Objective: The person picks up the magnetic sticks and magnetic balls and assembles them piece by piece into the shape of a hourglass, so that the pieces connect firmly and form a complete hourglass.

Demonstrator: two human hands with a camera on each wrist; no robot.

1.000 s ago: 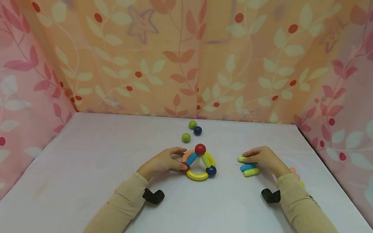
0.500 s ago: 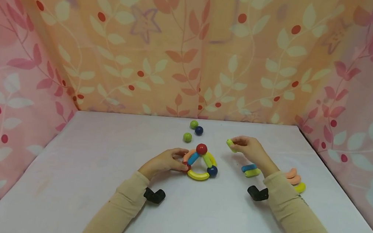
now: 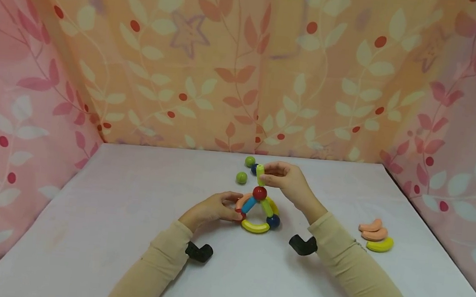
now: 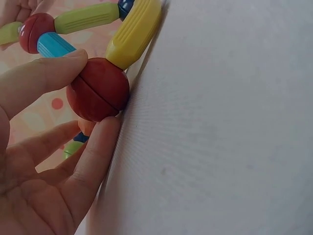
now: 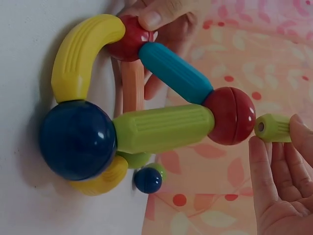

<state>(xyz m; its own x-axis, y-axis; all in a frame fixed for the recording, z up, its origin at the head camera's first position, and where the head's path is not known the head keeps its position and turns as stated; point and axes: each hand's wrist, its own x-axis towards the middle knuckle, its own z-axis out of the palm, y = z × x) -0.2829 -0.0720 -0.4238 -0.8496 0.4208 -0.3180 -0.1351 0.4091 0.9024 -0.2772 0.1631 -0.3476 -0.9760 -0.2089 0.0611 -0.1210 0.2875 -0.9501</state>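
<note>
A toy frame of balls and rods stands on the white table. My left hand (image 3: 213, 206) pinches its lower red ball (image 4: 98, 90) between thumb and finger. From there a blue rod (image 3: 249, 204) climbs to the top red ball (image 3: 260, 193), and a green rod (image 5: 164, 127) slopes down to a dark blue ball (image 3: 273, 221). A yellow curved piece (image 3: 255, 227) joins the two lower balls in front. Above the top ball, my right hand (image 3: 290, 181) pinches a short light green rod (image 3: 260, 175), nearly upright. Its lower end is at the ball; I cannot tell whether they touch.
Behind the frame lie two green balls (image 3: 241, 177) and a dark blue ball (image 3: 254, 169), partly hidden. To the right are orange curved pieces (image 3: 375, 234) and a yellow one (image 3: 379, 244). A black wrist camera (image 3: 302, 245) juts from each sleeve.
My right hand has lifted the light green rod from the right-hand group and carried it left, above the top red ball. My left hand keeps its hold on the lower red ball.
</note>
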